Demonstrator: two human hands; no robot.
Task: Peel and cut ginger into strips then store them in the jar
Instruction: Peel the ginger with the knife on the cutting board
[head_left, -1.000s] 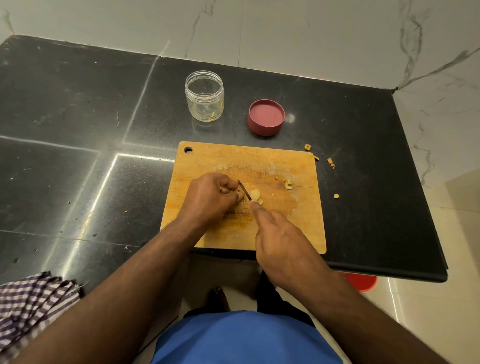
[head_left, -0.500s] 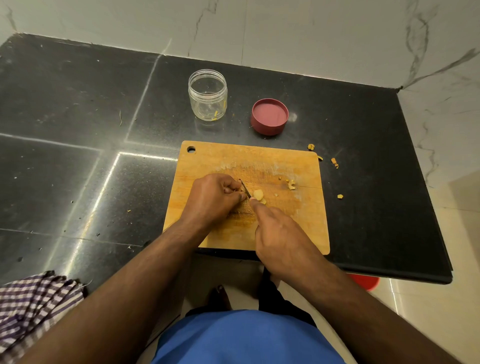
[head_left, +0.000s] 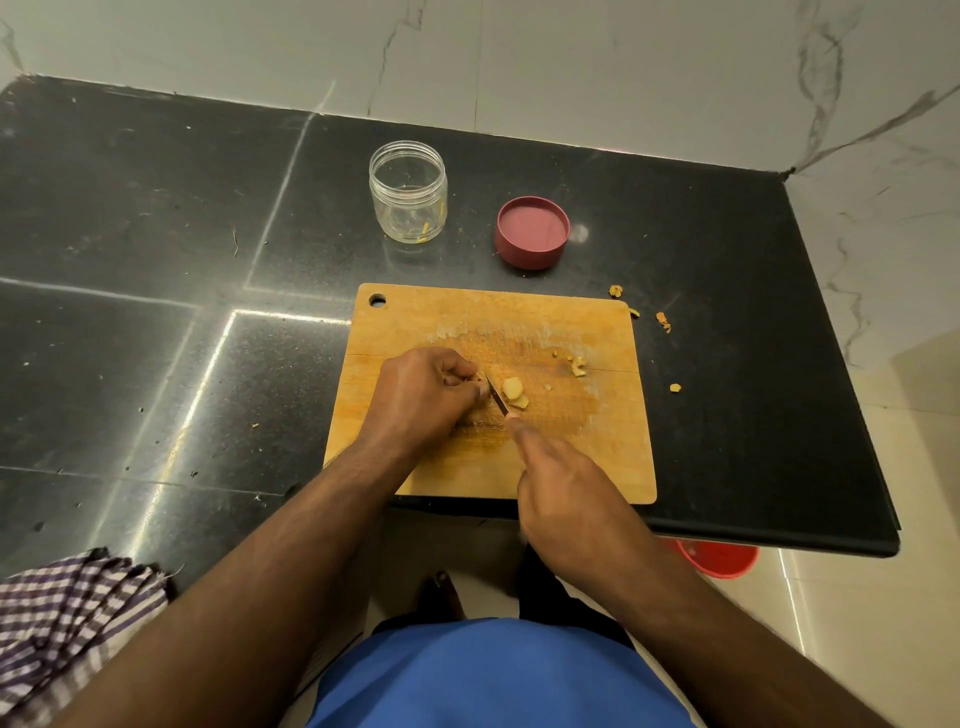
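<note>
ginger (head_left: 513, 391): peeled pale pieces lie mid-board, just right of the knife (head_left: 497, 396) blade. a smaller bit may sit under your left fingertips; hidden, cannot tell.

left hand (head_left: 423, 397): fingers curled down onto the board (head_left: 441, 322) right beside the blade, seemingly pinning a piece; what it grips is not visible. right hand (head_left: 563, 486): wrapped round the knife handle, index finger laid along the spine, tip angled away from you.

step in hand, judged: slicing into strips.
- keep your left fingertips tucked behind the knuckles; the blade runs very close to them.
- lay each piece on its flat cut face so that it won't roll.
- let the tip stay on the board and rock through; the pieces are small and likely to skid.
- gather the slices, then cut lengthwise for even strips.

scraps (head_left: 575, 365) lie toward the board's right edge, and more (head_left: 663, 321) on the dark surface (head_left: 156, 234) beyond it; keep those apart from the good strips.

jar (head_left: 408, 191) stands open behind the board, a few yellow bits inside. lid (head_left: 532, 232) rests upturned just to its right.
</note>
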